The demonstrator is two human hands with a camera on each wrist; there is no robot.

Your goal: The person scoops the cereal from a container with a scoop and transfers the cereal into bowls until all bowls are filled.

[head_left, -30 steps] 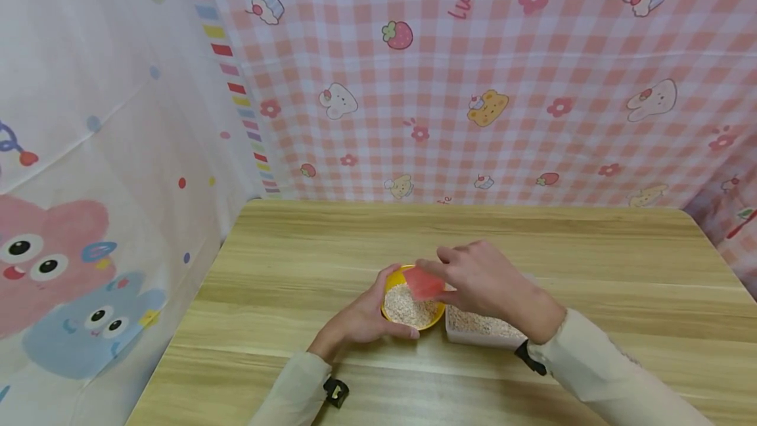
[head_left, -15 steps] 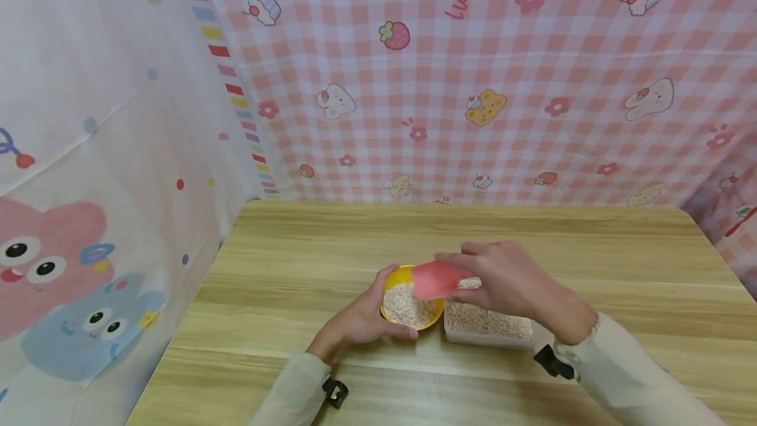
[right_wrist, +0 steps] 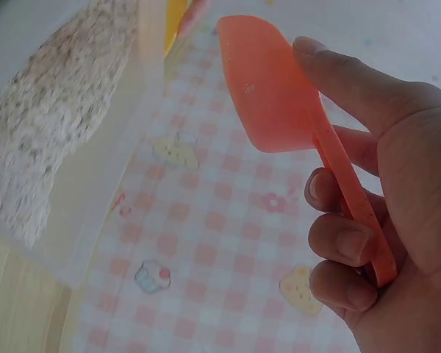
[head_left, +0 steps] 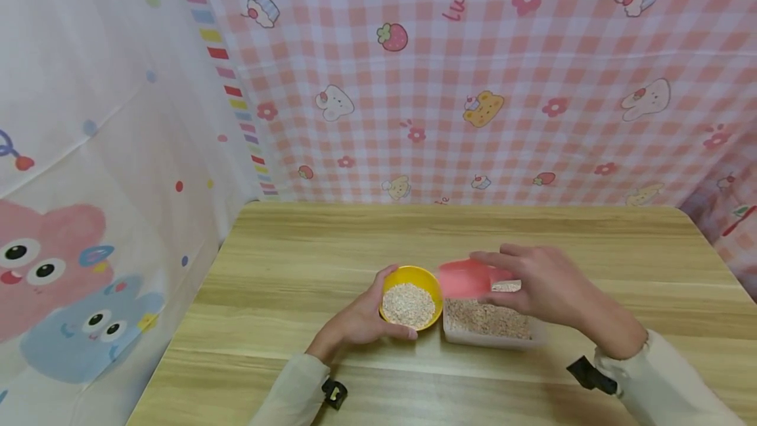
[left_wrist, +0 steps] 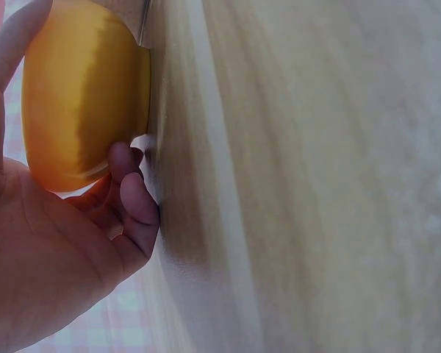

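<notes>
My left hand (head_left: 361, 316) holds a yellow bowl (head_left: 424, 276) at its left side, thumb near the front and fingers behind. Pale oat-like flakes (head_left: 408, 306) lie in the bowl. In the left wrist view the bowl's outer wall (left_wrist: 73, 95) stands on the table between thumb and fingers. My right hand (head_left: 547, 284) grips a red scoop (head_left: 464, 279) above a clear box (head_left: 485, 339) of similar flakes, just right of the bowl. In the right wrist view, fingers curl round the handle of the scoop (right_wrist: 268, 84), whose visible side bears no flakes.
Both the bowl and the box stand on a wood-grain table (head_left: 319, 242). A pink checked cloth (head_left: 367, 84) hangs behind its far edge, and a white printed cloth (head_left: 130, 150) hangs to the left. Black straps (head_left: 335, 393) circle the wrists.
My right hand has drawn the scoop rightward, from over the bowl to over the box, uncovering more of both. The left hand and bowl have stayed in place.
</notes>
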